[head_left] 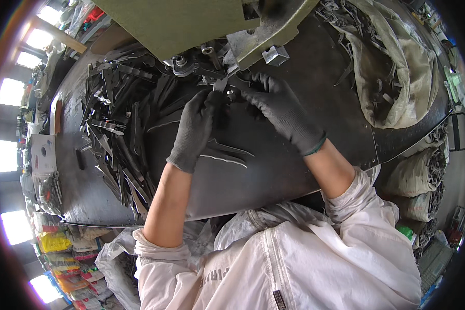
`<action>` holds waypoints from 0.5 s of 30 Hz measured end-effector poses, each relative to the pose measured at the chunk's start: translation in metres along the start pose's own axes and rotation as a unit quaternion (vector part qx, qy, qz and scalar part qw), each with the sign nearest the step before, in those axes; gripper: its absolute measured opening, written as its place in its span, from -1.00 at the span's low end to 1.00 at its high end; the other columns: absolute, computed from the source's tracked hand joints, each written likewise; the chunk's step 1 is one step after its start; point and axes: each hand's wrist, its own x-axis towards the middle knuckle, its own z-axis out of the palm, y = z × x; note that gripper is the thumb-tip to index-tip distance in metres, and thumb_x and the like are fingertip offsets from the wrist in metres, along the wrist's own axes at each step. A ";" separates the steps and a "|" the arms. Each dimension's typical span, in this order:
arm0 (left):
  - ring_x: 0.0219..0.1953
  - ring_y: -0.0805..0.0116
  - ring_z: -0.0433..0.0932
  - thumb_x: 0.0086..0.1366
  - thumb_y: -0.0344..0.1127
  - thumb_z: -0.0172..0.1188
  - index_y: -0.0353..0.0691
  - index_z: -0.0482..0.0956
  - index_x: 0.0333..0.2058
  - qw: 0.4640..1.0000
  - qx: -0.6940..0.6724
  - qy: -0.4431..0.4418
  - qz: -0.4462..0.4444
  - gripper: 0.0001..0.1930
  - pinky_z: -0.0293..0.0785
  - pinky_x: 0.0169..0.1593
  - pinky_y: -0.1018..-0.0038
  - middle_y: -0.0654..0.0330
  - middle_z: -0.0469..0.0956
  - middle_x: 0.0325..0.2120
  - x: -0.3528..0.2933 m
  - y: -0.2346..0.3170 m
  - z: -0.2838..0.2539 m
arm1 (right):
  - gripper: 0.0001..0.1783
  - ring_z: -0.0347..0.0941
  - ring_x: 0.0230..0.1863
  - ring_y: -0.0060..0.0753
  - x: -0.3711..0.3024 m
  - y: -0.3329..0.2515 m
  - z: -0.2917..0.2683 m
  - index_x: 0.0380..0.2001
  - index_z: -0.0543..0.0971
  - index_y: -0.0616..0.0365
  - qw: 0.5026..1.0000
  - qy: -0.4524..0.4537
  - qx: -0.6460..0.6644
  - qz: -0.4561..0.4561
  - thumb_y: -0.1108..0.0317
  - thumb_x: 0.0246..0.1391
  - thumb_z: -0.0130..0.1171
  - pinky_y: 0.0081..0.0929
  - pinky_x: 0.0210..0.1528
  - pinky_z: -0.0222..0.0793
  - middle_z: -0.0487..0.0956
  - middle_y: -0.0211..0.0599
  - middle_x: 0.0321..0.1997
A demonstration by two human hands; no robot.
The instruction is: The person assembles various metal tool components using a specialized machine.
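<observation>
Both my hands wear dark grey knit gloves and meet at the metal fixture under a green machine (pixel 191 23). My left hand (pixel 194 126) is closed, with thumb and fingers pinching a small flat metal piece (pixel 220 84) at the fixture. Just right of it, my right hand (pixel 281 108) has its fingers bent together against the fixture; what they grip is hidden. Between my forearms lie curved metal handles (pixel 227 155) with bright edges. A heap of dark, flat metal handles (pixel 124 124) spreads over the table left of my left hand.
The dark metal table (pixel 274 170) curves round in front of me. At its right stands an open fabric sack (pixel 423 77) with metal parts in it. A small bright metal block (pixel 275 56) sits on the machine's right side. Filled sacks (pixel 416 173) stand beyond the right edge.
</observation>
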 end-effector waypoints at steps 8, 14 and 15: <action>-0.36 0.40 0.55 0.30 -0.41 -0.16 -0.48 0.32 -0.05 0.996 -0.004 -0.078 -0.032 -0.69 0.52 -0.27 0.52 0.10 0.53 -0.36 0.007 -0.005 -0.013 | -0.68 0.33 -0.60 -0.76 0.010 0.016 0.002 -0.13 0.46 0.29 0.995 0.001 -0.074 -0.069 0.35 0.07 0.11 -0.68 -0.56 0.29 0.50 -0.46 -0.50; -0.40 0.30 0.55 0.23 -0.45 -0.06 -0.36 0.47 -0.19 0.994 0.102 0.006 -0.038 -0.78 0.44 -0.34 0.47 0.11 0.53 -0.48 -0.006 0.009 0.011 | -0.70 0.36 -0.58 -0.76 0.013 0.030 0.000 -0.11 0.48 0.21 0.996 -0.007 -0.078 -0.051 0.37 0.07 0.08 -0.67 -0.54 0.32 0.51 -0.46 -0.46; -0.40 0.30 0.55 0.23 -0.45 -0.06 -0.36 0.47 -0.19 0.994 0.104 0.010 -0.040 -0.78 0.44 -0.34 0.47 0.11 0.53 -0.48 -0.006 0.004 0.003 | -0.69 0.36 -0.58 -0.76 0.013 0.031 -0.002 -0.08 0.47 0.19 0.997 -0.009 -0.074 -0.036 0.37 0.08 0.08 -0.67 -0.55 0.32 0.51 -0.47 -0.43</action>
